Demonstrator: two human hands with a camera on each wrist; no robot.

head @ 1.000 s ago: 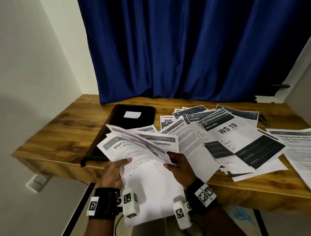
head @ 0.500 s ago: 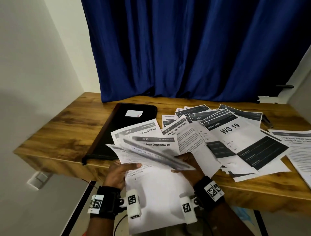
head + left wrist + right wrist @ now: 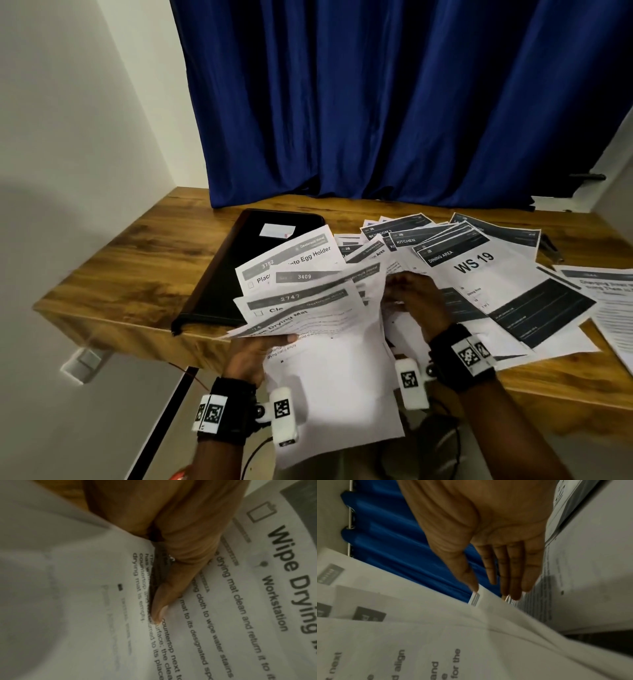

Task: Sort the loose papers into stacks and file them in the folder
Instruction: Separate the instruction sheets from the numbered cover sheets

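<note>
My left hand (image 3: pixel 274 342) grips a fanned bundle of printed sheets (image 3: pixel 308 308) over the table's front edge. In the left wrist view its thumb (image 3: pixel 171 577) presses on the top "Wipe Drying Mat" sheet (image 3: pixel 240 601). My right hand (image 3: pixel 407 291) is blurred, to the right of the fan and over the spread loose papers (image 3: pixel 479 274). In the right wrist view the right hand (image 3: pixel 496 589) has straight fingers, with its fingertips (image 3: pixel 515 593) at a sheet's edge (image 3: pixel 476 599). The black folder (image 3: pixel 233 274) lies shut on the table's left, partly under the fan.
The wooden table (image 3: pixel 137 267) stands against a blue curtain (image 3: pixel 376 102), with a white wall on the left. More papers (image 3: pixel 609 301) lie at the right edge. A small white card (image 3: pixel 277 230) rests on the folder. A dark tool (image 3: pixel 551 248) lies behind the papers.
The right hand let go of the bundle and moved up and right toward the spread papers. The left hand's sheets have fanned out wider and tilted up.
</note>
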